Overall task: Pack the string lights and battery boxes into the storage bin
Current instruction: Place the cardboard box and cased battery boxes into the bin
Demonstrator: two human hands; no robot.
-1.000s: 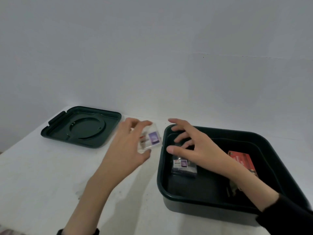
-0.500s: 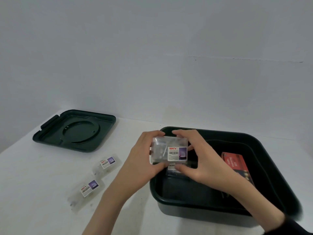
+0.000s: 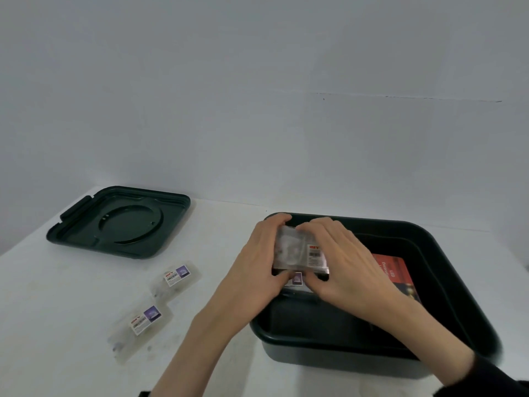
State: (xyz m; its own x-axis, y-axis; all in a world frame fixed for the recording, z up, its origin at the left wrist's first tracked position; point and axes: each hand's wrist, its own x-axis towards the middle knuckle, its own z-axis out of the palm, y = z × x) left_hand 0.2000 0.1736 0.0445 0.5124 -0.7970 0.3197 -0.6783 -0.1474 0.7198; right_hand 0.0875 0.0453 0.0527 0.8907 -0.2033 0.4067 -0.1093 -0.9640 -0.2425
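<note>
Both hands, left hand and right hand, pinch a clear packet over the dark green bin's left end. Left of the bin lie two packets and a lid; a red box lies inside.

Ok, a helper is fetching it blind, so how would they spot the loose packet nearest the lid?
Find the dark green lid on the white table, left of the bin. Two clear packets lie in front of it. Yours is the far packet, closest to the lid, beyond the near packet.
</note>
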